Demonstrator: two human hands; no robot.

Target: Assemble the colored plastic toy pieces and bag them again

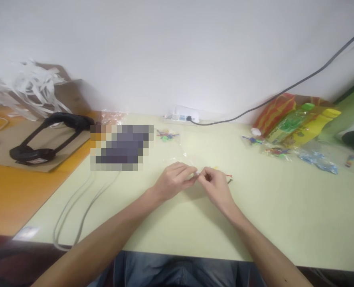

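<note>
Over the middle of the table, my left hand and my right hand meet at their fingertips. Both are closed in a pinch on a small whitish piece, too small and blurred to name. Just beyond my right hand, a thin red plastic piece and a dark one lie on the table, partly hidden by the hand. A bit of yellow shows behind its knuckles. Farther back sits a see-through bag with small coloured plastic pieces.
A pixelated dark device lies left, trailing pale cables. A power strip is by the wall. More bagged coloured pieces, blue packets, a green bottle and a yellow bottle are right. A black headset-like frame is far left.
</note>
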